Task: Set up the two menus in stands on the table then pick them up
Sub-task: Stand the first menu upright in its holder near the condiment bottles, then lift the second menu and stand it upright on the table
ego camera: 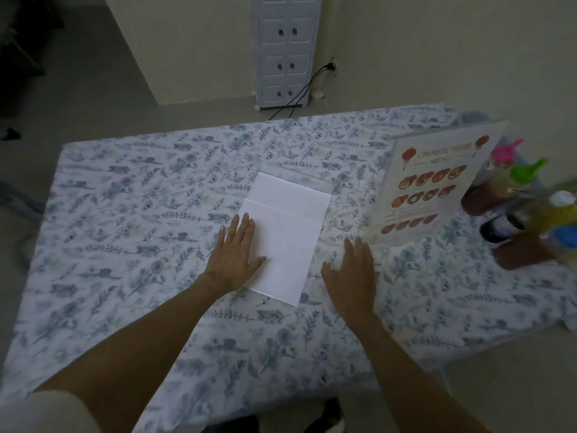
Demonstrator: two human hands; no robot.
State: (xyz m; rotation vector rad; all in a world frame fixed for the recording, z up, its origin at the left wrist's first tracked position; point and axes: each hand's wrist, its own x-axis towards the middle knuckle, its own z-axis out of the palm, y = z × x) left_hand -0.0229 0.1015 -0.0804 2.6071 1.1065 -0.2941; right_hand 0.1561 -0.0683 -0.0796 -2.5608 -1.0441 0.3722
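Table (93, 214) covered edge to edge by a blue-and-white floral cloth. Near the middle, lying flat: a clear stand (299, 175) with a white sheet (285, 235) tucked in it, blank side up, long axis running from the near edge toward the far edge, slightly slanted. Clear rim of the stand showing past the sheet's far end.

Left hand (235, 256) palm down, fingers straight and close together, resting on the sheet's near-left portion, heel of the hand off on the cloth. Gripping nothing, only pressing flat.

Right hand (351, 275) also palm down and spread open, just beside the sheet's right edge, on or just above the cloth; contact with the cloth impossible to judge. Holding nothing. Slightly blurred.

Toward the right edge, a second stand (437, 182) upright and leaning a little, printed face toward the camera: red lanterns at the top corners, a title reading "MENU", rows of round dish photos below.

Behind and right of it, at the right edge, a cluster of sauce bottles (512, 195) with pink, green, white and blue caps, blurred.

Beyond the far edge, against the wall, a white cabinet (285, 51) with small doors, black cable trailing from a socket beside it.
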